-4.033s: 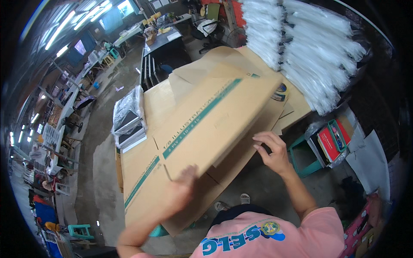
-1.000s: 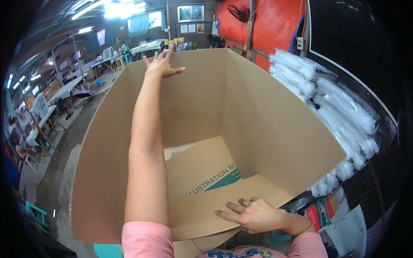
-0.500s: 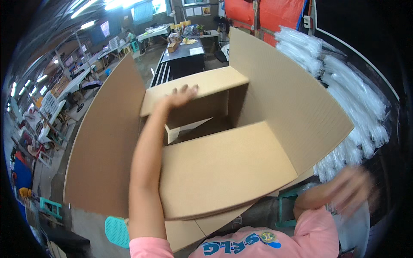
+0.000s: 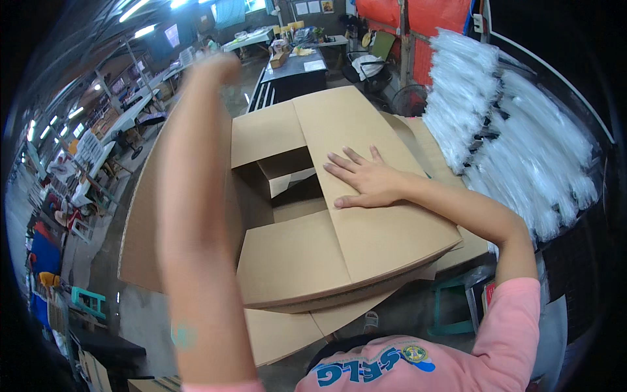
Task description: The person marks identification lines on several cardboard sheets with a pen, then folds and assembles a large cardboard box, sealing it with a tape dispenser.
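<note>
A large brown cardboard box (image 4: 290, 258) stands in front of me with its far and near flaps folded inward. Across their right ends lies the right flap (image 4: 385, 242), folded down. My right hand (image 4: 367, 179) rests flat on that flap, fingers spread and palm down. The left flap (image 4: 145, 215) still stands up, partly hidden behind my left forearm. Raised past the far left corner of the box, my left hand (image 4: 219, 68) is smeared by motion, so its fingers cannot be made out. Through the gap between the flaps, the inside of the box shows dark.
Bundles of clear plastic (image 4: 522, 150) are heaped to the right. Flat cardboard (image 4: 284, 336) lies under the box. A green stool (image 4: 454, 304) stands at the lower right, another stool (image 4: 88, 302) at the left. Beyond the box is a dark table (image 4: 294, 72) with items on it.
The right flap, upright before, is now folded down with my right hand on it. My left hand has left the far flap and moved up and to the left.
</note>
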A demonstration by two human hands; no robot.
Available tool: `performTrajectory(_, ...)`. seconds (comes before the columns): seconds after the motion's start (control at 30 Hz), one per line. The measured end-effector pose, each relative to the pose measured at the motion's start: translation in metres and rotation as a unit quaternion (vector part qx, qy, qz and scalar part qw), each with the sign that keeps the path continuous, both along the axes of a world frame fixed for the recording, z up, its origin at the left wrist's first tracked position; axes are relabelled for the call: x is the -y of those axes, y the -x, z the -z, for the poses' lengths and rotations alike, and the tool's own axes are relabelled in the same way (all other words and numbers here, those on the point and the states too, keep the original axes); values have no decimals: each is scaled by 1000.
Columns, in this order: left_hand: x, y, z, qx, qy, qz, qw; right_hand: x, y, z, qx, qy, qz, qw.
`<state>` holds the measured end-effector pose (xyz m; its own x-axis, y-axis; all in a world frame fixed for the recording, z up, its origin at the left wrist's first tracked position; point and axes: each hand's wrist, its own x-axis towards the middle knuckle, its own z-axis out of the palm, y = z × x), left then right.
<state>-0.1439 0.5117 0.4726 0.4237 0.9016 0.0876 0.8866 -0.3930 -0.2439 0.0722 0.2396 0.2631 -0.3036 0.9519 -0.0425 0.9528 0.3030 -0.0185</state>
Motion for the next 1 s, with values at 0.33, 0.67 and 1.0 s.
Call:
performTrajectory(0.33,38,270,-15,294,-122,1,948,2,13,2,7,-49,-14,999)
performTrajectory(0.67,122,41,195,22,135,298,945,3,13,4,18,-55,-28,998)
performTrajectory(1.0,163,109,213,635,272,58,721,62,-86,-19,-308,-56,168,935)
